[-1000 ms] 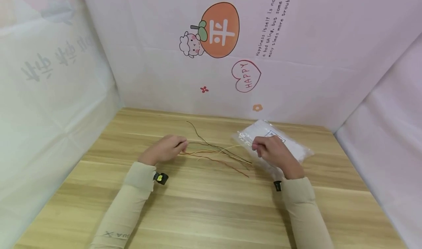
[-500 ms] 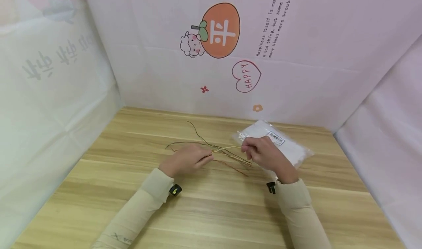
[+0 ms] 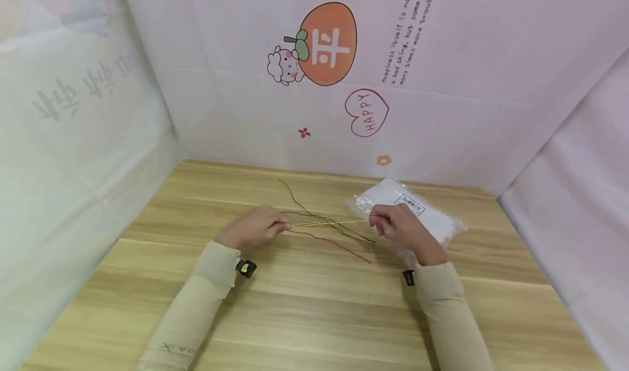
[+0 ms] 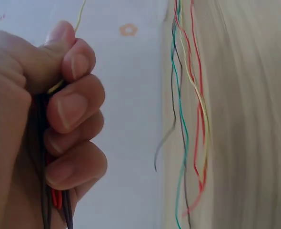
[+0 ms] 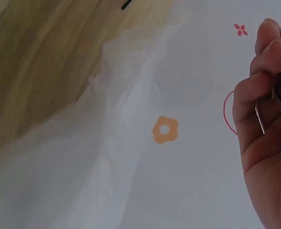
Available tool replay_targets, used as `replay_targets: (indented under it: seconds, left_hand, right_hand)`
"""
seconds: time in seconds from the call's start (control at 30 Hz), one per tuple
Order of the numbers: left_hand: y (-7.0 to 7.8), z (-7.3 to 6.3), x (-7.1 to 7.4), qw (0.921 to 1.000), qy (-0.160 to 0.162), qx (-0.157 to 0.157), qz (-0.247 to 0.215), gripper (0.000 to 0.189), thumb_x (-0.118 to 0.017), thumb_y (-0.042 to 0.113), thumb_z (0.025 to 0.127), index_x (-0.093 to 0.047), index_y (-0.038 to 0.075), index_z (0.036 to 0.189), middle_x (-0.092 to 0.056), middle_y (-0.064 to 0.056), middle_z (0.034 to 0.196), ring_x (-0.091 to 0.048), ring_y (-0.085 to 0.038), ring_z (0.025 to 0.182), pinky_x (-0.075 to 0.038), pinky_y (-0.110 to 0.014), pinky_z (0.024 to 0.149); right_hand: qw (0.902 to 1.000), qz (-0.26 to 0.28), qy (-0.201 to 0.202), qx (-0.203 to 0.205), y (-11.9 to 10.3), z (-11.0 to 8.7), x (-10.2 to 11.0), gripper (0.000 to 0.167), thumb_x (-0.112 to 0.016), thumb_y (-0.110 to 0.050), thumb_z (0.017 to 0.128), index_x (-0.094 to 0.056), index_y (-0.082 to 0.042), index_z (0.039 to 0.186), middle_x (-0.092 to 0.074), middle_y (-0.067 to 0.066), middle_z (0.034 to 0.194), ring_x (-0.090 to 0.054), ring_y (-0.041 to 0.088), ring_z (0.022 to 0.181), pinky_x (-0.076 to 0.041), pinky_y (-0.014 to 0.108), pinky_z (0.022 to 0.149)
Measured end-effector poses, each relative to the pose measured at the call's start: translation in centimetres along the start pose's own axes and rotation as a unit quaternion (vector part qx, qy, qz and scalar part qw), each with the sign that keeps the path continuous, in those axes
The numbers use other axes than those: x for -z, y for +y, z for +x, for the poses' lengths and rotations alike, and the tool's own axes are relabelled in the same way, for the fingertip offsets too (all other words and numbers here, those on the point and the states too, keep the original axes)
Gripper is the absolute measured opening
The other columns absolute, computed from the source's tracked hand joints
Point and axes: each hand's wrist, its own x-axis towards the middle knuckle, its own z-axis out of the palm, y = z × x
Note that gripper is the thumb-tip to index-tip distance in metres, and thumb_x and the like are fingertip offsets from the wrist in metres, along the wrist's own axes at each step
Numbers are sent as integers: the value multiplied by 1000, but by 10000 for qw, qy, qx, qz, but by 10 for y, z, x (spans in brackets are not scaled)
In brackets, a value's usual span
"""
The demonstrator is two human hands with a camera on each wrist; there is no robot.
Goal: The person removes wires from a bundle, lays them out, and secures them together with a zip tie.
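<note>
Stretched between my hands is a thin yellow wire. My left hand pinches it between thumb and forefinger. In the left wrist view, dark and red strands also show behind that hand's curled fingers. My right hand pinches the wire's other end, and a short tip pokes out below its fingers. Under the yellow wire, loose wires lie on the table: a dark one and an orange-red one among them. A teal wire hangs in the left wrist view.
A clear plastic bag with white contents and a barcode label lies behind my right hand. The wood-grain table is enclosed by printed white cloth at the back and both sides.
My left hand moved right along the yellow wire towards my right hand, then back left. The wire now runs nearly straight between them. My right hand shifted slightly left, then back right.
</note>
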Motion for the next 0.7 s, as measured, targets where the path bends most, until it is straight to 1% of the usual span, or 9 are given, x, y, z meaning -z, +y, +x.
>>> replay_targets:
  seconds: [0.17,0.27,0.37,0.43,0.5,0.57,0.6,0.63,0.7]
  left_hand:
    - [-9,-1,1,9998,-115,136,-45,38,-57,20,110,-51,15,72,-31,12,64,-28,-2,60,-36,-25,67]
    - [-13,-2,1,9998,-143,123,98,36,-55,22,110,-58,13,76,-32,13,65,-29,-2,60,-39,-27,70]
    - [-14,-4,0,9996,-102,130,232,33,-55,24,110,-69,12,83,-32,13,65,-30,-2,60,-42,-29,73]
    - [-15,-5,0,9996,-25,135,240,29,-57,23,109,-76,12,91,-33,13,64,-29,-2,59,-43,-29,72]
    - [-18,-5,0,9996,64,130,232,26,-58,22,108,-80,11,97,-34,12,63,-27,-2,58,-41,-27,69]
    - [-20,-6,-1,9996,155,93,206,25,-59,19,108,-82,11,101,-40,11,62,-25,-1,57,-39,-24,65]
    - [-22,-7,-2,9995,213,59,229,24,-59,16,107,-82,11,103,-47,10,62,-25,-1,57,-39,-23,65]
    - [-23,-7,-2,9993,268,13,254,24,-59,15,107,-82,11,103,-53,9,64,-27,0,57,-38,-23,64]
    - [-25,-7,-2,9990,346,-54,288,25,-59,14,107,-81,12,97,-60,7,66,-29,0,57,-38,-22,63]
  right_hand:
    - [9998,-132,-138,-45,1,0,-3,34,-56,11,98,-67,-15,79,-53,-16,58,-48,-5,56,-48,27,68]
    - [9992,-219,-296,-131,1,0,-5,36,-54,9,100,-67,-15,78,-53,-15,58,-47,-4,56,-48,27,67]
    - [9988,-274,-379,-168,1,0,-7,35,-55,7,101,-67,-15,77,-53,-14,59,-47,-3,55,-48,26,65]
    - [9987,-274,-401,-171,0,1,-8,35,-55,6,102,-67,-15,77,-53,-13,59,-46,-3,55,-47,25,63]
    - [9987,-268,-409,-157,0,1,-8,34,-56,5,102,-67,-14,76,-53,-13,59,-46,-2,55,-46,24,62]
    - [9986,-290,-419,-150,0,1,-9,34,-56,4,103,-67,-14,76,-53,-13,59,-46,-2,55,-46,24,62]
    - [9986,-283,-429,-150,0,1,-9,34,-56,4,103,-67,-14,76,-53,-12,59,-46,-2,55,-46,24,62]
    - [9985,-291,-442,-172,0,1,-9,34,-56,4,103,-67,-14,76,-53,-12,59,-46,-2,55,-46,24,62]
    - [9981,-288,-484,-240,0,1,-9,35,-54,5,102,-67,-15,76,-53,-13,59,-45,-2,55,-45,24,62]
